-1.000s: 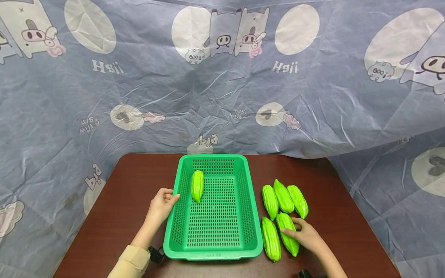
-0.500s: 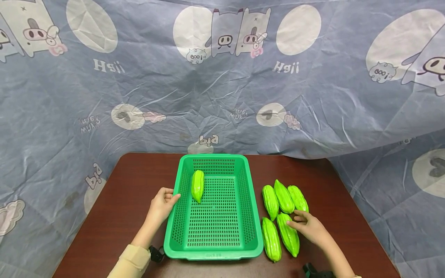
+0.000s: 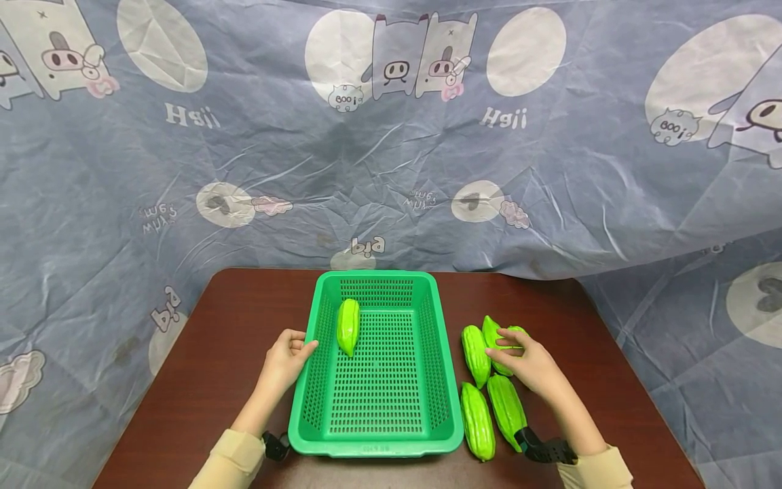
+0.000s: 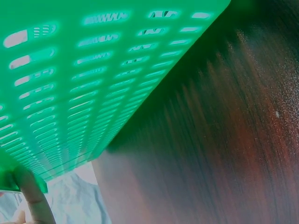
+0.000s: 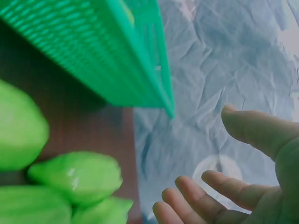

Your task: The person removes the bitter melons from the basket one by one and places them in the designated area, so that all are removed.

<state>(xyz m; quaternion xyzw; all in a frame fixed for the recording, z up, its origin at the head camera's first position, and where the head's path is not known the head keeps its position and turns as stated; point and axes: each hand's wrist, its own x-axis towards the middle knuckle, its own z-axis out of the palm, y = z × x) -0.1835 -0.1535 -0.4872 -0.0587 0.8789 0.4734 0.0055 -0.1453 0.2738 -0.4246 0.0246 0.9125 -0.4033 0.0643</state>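
My left hand (image 3: 283,360) pinches the left rim of a green perforated plastic basket (image 3: 375,448). In the left wrist view a finger (image 4: 33,198) curls against the basket's edge. One bright green, ridged bitter melon (image 3: 348,327) lies inside, towards the back left. To the right of the basket, my right hand (image 3: 530,365) hovers over several more bitter melons (image 3: 476,354), partly covering the back ones. Its thumb and fingers stand apart with nothing between them, as the right wrist view also shows. Two nearer melons, a left one (image 3: 478,421) and a right one (image 3: 506,407), lie in front.
A dark red-brown wooden table (image 3: 244,305) carries the basket and melons. Behind and around it hangs a grey-blue cloth (image 3: 391,170) printed with cartoon pigs. A black wrist strap (image 3: 544,449) overlaps the near right melon in the head view.
My right hand has let go of or left the near right melon and moved away from me, over the back melons. The left hand stays on the basket rim.
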